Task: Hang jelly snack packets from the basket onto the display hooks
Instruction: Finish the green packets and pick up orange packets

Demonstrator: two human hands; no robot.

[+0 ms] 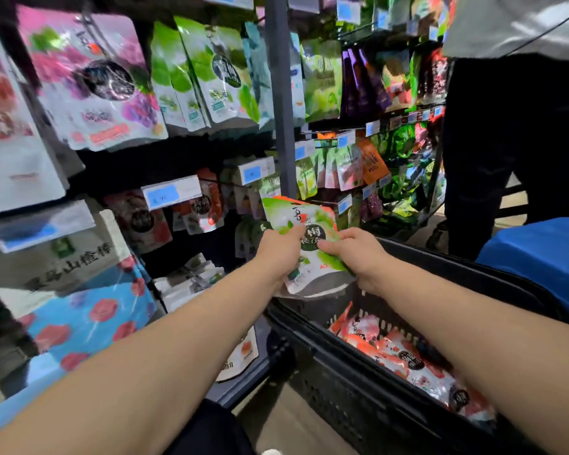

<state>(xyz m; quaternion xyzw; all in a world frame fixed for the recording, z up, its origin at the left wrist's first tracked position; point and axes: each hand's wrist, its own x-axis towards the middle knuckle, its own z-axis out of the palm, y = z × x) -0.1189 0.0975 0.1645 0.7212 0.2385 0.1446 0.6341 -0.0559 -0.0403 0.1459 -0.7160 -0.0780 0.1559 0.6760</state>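
Note:
A small stack of green-and-white jelly packets [304, 224] is held upright above the far end of the black plastic basket [342, 362]. My left hand [281, 249] grips the stack's left edge and my right hand [358, 254] grips its right edge. Red-and-white jelly packets [404, 356] lie in the bottom of the basket. Just behind the held stack, rows of hanging packets [204, 208] fill the low display hooks, under blue price tags [171, 193].
Green packets [207, 73] and pink packets [92, 80] hang on upper hooks. A grey upright post [281, 93] divides the racks. A person in dark trousers [506, 142] stands at the right. Boxes [79, 290] sit on the lower left shelf. A blue object [539, 257] lies behind the basket.

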